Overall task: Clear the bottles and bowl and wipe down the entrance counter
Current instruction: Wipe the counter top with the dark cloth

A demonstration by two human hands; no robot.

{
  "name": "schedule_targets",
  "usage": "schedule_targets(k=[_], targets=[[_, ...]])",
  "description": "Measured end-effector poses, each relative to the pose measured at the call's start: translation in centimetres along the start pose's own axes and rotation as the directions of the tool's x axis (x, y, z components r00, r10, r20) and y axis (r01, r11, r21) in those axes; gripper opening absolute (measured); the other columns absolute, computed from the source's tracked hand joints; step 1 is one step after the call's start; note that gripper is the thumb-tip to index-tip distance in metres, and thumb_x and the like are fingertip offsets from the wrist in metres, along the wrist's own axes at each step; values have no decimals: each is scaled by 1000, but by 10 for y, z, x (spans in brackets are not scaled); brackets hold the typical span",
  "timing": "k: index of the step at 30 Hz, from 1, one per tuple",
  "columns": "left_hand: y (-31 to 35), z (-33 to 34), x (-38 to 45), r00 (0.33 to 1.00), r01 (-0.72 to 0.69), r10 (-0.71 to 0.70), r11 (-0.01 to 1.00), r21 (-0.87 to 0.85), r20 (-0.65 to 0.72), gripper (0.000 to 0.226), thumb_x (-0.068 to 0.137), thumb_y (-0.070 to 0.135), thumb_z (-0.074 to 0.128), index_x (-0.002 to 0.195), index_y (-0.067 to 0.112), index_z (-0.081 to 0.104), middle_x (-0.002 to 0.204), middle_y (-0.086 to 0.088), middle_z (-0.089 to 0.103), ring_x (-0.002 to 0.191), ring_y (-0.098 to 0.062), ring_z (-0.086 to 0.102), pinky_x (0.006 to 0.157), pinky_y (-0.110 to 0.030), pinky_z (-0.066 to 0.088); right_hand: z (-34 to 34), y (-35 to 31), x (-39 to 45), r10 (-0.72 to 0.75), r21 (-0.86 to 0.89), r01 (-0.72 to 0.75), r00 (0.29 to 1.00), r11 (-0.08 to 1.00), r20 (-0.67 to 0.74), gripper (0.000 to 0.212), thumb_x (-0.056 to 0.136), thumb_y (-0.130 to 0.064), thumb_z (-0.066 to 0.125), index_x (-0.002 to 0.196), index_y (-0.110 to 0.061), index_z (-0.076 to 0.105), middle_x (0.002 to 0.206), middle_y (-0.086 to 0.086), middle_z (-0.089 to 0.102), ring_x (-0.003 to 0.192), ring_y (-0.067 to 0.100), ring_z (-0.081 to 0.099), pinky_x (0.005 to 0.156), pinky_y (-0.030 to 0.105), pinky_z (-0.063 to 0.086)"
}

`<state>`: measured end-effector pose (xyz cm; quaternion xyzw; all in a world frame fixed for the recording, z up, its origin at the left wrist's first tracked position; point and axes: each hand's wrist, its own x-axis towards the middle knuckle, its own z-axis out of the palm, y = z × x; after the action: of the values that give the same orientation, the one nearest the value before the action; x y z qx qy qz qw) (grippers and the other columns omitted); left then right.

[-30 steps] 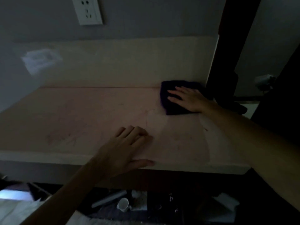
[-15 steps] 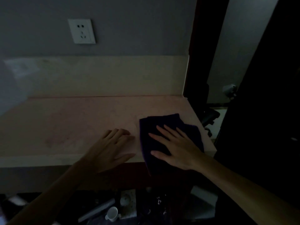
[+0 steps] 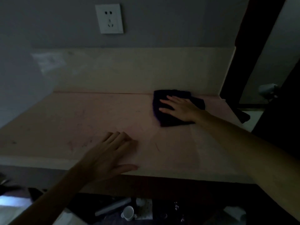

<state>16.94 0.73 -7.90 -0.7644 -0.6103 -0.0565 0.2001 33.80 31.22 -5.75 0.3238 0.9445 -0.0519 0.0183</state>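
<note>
The room is dim. A pale pinkish counter [image 3: 81,120] fills the middle of the head view, with no bottles or bowl on its top. A dark purple cloth [image 3: 167,117] lies at the back right of the counter, close to the backsplash. My right hand [image 3: 180,108] presses flat on that cloth with straight, spread fingers. My left hand [image 3: 112,153] rests flat on the counter near its front edge, fingers straight and thumb out to the right.
A cream backsplash [image 3: 129,70] runs behind the counter, under a white wall socket [image 3: 109,18]. A dark door frame [image 3: 253,46] borders the counter's right end. Below the front edge lie a white cup [image 3: 128,212] and other dim clutter.
My right hand has slid the cloth from the front right edge back to the rear right of the counter. My left hand has stayed put near the front edge.
</note>
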Motion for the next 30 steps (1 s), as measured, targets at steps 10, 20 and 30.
schedule_targets(k=[10,20,30], targets=[[3,-11,0,997,37,-38,999,14,62,74,89,73,37,127,12,58,113,-8,56,95,-29,53,83,-38,42,10,-51,-41,15,-1,-15,1000,1000,1,78,82,-82,8,151,-46,7,164,-8,-1,151,15,0,120,45,5],[-31,-22,-48,997,75,-71,988,-138,35,58,93,58,46,133,16,51,125,-4,50,110,-25,53,91,-35,42,32,-130,-175,-102,19,104,992,994,-68,69,87,-77,8,150,-49,1,162,-16,-6,149,6,-6,121,41,5],[-66,-14,-56,997,-2,6,999,-54,73,68,91,69,40,131,17,55,127,-5,54,107,-24,55,91,-35,40,9,-113,-28,-44,12,43,999,999,25,68,88,-75,13,150,-49,9,163,-12,-2,150,9,-1,117,41,6]])
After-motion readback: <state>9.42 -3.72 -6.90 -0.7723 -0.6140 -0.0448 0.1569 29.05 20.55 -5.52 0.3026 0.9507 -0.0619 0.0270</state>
